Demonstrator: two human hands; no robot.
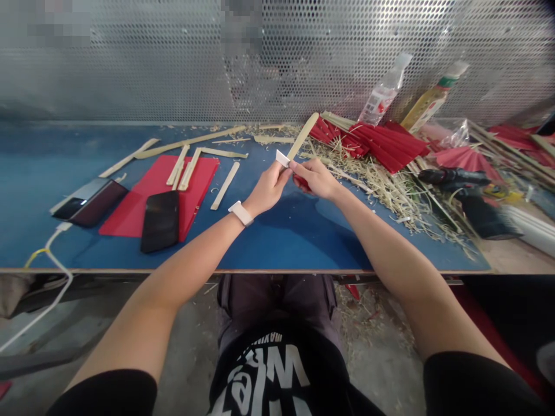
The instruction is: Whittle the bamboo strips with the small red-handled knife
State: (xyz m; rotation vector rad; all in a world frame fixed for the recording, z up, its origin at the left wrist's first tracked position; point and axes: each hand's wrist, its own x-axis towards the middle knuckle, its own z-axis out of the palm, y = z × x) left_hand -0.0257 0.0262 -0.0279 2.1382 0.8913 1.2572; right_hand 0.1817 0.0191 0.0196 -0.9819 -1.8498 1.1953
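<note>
My left hand [269, 188] and my right hand [315, 178] meet above the blue tabletop, both with closed fingers. A pale bamboo strip [303, 136] with a rounded end points up and away from between them. Beside its lower part, a small white flat piece [282, 157] sticks up from my left fingertips; whether it is a blade or a folded sheet, I cannot tell. My right thumb and fingers pinch around the strip's lower end, which they hide. Something red shows under the right fingers. Left of my hands lies a short bamboo strip [225, 186].
More bamboo pieces [189, 169] lie on a red folder [125, 211] near a black phone [160, 221]. Shavings [390, 185], red folded fans [385, 144] and a power drill [472, 196] crowd the right. Two bottles [385, 92] stand by the perforated metal panel [173, 63].
</note>
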